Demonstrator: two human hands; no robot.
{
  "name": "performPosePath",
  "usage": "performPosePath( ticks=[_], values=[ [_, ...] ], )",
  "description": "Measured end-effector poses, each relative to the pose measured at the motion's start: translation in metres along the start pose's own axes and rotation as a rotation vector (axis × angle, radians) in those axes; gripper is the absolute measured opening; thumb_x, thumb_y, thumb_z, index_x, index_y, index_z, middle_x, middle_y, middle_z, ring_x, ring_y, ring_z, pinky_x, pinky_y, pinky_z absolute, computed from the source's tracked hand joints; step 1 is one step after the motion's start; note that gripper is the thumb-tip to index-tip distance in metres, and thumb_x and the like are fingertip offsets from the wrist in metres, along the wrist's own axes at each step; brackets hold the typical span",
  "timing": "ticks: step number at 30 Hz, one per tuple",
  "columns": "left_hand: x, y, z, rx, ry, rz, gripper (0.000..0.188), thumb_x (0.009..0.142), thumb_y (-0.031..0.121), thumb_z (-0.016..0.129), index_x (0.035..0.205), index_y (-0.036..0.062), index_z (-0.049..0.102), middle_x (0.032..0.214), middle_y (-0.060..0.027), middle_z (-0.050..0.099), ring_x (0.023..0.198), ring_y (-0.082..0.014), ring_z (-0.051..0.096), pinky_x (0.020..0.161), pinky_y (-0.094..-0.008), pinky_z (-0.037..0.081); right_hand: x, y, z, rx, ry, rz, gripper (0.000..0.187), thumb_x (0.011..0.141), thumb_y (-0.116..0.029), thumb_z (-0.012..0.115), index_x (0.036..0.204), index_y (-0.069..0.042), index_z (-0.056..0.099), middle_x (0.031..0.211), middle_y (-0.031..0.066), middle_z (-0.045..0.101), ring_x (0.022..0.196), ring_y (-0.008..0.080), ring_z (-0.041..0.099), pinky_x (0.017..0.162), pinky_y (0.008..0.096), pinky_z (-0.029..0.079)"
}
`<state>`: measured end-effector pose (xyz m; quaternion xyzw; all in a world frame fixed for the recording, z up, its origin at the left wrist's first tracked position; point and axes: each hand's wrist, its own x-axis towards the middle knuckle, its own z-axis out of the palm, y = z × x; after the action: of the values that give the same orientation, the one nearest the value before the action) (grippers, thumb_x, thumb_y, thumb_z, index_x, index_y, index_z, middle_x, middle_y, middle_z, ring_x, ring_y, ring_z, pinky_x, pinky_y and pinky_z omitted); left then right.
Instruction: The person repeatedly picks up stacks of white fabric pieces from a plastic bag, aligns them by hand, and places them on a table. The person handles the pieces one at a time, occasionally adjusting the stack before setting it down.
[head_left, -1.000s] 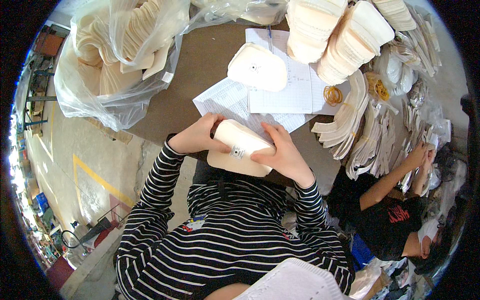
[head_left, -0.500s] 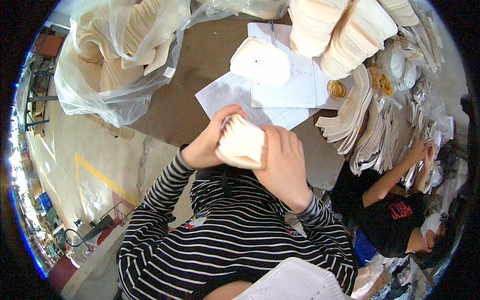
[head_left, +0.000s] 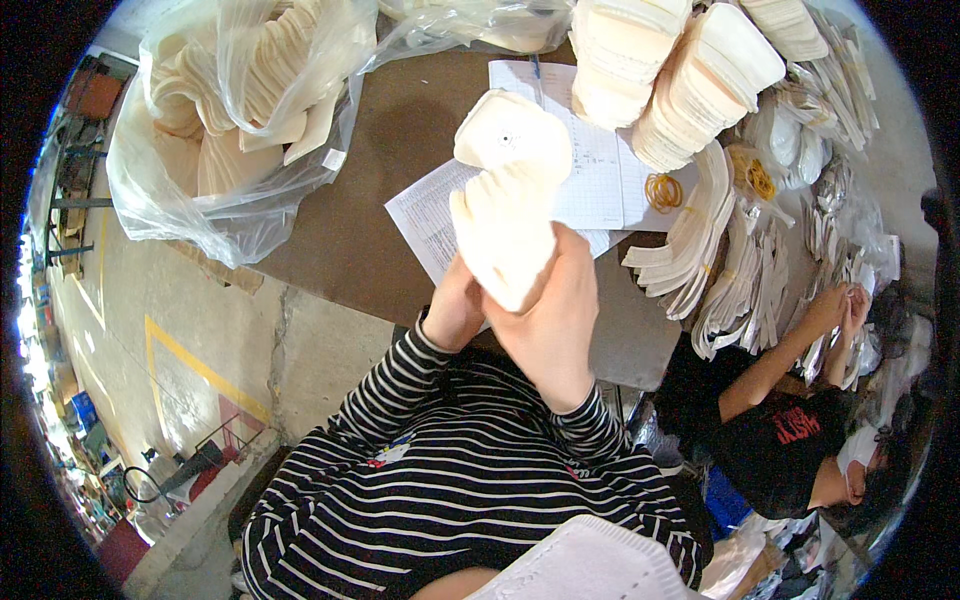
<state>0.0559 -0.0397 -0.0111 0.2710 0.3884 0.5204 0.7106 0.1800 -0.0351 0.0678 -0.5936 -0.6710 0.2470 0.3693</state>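
Between my two hands is a small stack of cream, soft-looking pads (head_left: 503,235), its upper end tilted away from me over the papers. My left hand (head_left: 456,308) grips the stack's lower left side, its fingers partly hidden behind it. Wrapped round the lower right side is my right hand (head_left: 553,320). Just beyond the stack lies a single flat cream pad (head_left: 488,128) with a small dark dot; the held stack overlaps its near edge. Printed sheets (head_left: 425,215) and an open gridded notebook (head_left: 597,190) lie beneath and beside it on the brown table (head_left: 400,120).
A clear plastic bag (head_left: 240,225) full of cream pads stands at far left. Tall pad stacks (head_left: 625,60), yellow rubber bands (head_left: 662,192) and banded bundles of strips (head_left: 685,240) fill the right side. A co-worker in a black shirt (head_left: 770,430) handles things at far right.
The stack has moved away from me and turned from sideways to pointing up the table. Both hands have shifted to its lower end, closer together.
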Motion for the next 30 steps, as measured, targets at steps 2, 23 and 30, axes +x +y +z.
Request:
performPosePath(
  ticks=[2,23,30],
  values=[
    [0.006,-0.007,-0.01,-0.336,0.004,-0.059,0.058,0.099,0.038,0.054,0.14,-0.0021,0.047,0.133,-0.0127,0.06,0.12,-0.023,0.059,0.105,-0.0387,0.046,-0.01,-0.003,0.0,-0.004,-0.072,-0.051,0.085,0.067,-0.014,0.08,0.137,0.004,0.034,0.129,0.0273,0.045,0.119,0.0442,0.048,0.098,0.0488,0.044],
    [0.013,-0.007,-0.009,-0.467,-0.244,-0.136,0.052,0.099,0.034,0.054,0.14,0.0024,0.046,0.129,-0.0136,0.057,0.116,-0.0288,0.057,0.098,-0.0428,0.048,-0.006,0.02,-0.017,0.775,-0.141,0.232,0.035,0.087,-0.002,0.073,0.119,0.0,0.059,0.11,0.0057,0.062,0.091,0.0119,0.061,0.08,0.0266,0.052],
    [0.006,-0.006,-0.013,-0.415,-0.331,-0.133,0.056,0.103,0.033,0.049,0.147,0.0006,0.036,0.139,-0.0194,0.051,0.124,-0.0316,0.055,0.102,-0.0424,0.049,-0.008,0.022,-0.018,0.891,-0.147,0.254,0.037,0.087,0.001,0.073,0.12,-0.002,0.057,0.114,0.0043,0.061,0.093,0.0114,0.06,0.082,0.0275,0.052]
  ],
)
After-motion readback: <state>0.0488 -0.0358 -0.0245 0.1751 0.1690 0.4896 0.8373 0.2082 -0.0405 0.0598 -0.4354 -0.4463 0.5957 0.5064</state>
